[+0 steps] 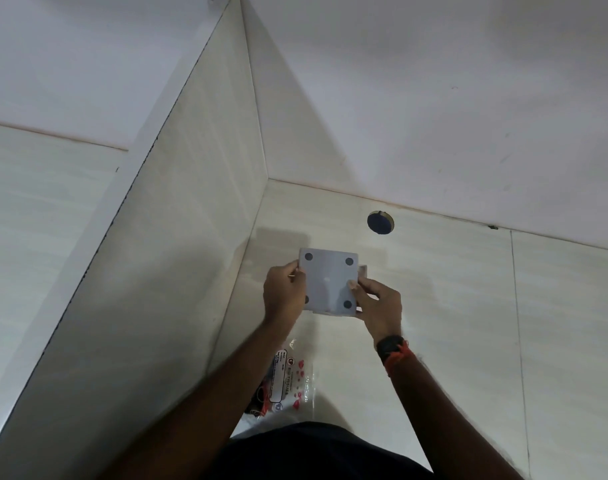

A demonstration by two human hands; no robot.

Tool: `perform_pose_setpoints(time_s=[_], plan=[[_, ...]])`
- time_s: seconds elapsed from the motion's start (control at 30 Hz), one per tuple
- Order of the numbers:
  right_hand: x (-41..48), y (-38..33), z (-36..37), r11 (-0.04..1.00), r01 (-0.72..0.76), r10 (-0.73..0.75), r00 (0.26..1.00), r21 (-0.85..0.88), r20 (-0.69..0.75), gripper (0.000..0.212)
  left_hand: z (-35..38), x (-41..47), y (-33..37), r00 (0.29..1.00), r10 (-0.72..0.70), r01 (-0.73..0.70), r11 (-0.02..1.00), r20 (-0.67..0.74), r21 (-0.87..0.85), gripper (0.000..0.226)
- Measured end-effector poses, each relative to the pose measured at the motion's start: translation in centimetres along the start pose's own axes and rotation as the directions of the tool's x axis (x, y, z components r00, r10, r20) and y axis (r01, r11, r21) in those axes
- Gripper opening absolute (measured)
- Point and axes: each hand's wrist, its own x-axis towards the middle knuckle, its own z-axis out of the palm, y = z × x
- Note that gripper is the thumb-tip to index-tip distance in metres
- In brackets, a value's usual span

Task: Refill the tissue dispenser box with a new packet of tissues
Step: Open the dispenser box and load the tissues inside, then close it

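The tissue dispenser box (328,278) is a white square box, turned so its underside with dark round pads faces me. It is held over the pale desk (451,306). My left hand (284,292) grips its left edge and my right hand (378,304) grips its right side, thumb on the bottom panel. A clear plastic tissue packet (290,375) with red print lies on the desk near my body, partly hidden by my left forearm. Whether tissues are inside the box cannot be seen.
A side partition (178,237) rises at the left of the desk, and a white wall (434,116) stands behind. A round cable hole with a dark cap (380,221) is set in the desk near the back edge.
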Motion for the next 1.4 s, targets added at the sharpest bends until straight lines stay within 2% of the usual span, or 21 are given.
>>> perform_pose_setpoints(time_s=[0.1,0.33,1.07,1.4], plan=[[1.1,0.8,-1.0,0.991,-0.007,-0.006,0.995,-0.132,-0.096,0.026,1.3,0.2,0.4,0.999,0.014,-0.020,0.991,0.045,0.135,0.027],[1.8,0.5,-1.3,0.942,-0.020,-0.032,0.988,-0.335,-0.149,0.022,3.3,1.0,-0.2,0.997,-0.053,0.042,0.980,0.052,0.197,0.023],[2.1,1.3,-1.7,0.912,-0.006,-0.058,0.988,-0.411,-0.143,0.024,3.7,1.6,-2.3,0.992,-0.012,-0.015,0.978,0.129,0.206,0.019],[2.0,0.9,-0.8,0.896,-0.010,-0.055,0.989,-0.444,-0.134,0.020,3.5,2.6,-2.8,0.993,-0.009,-0.015,0.978,0.114,0.209,0.020]])
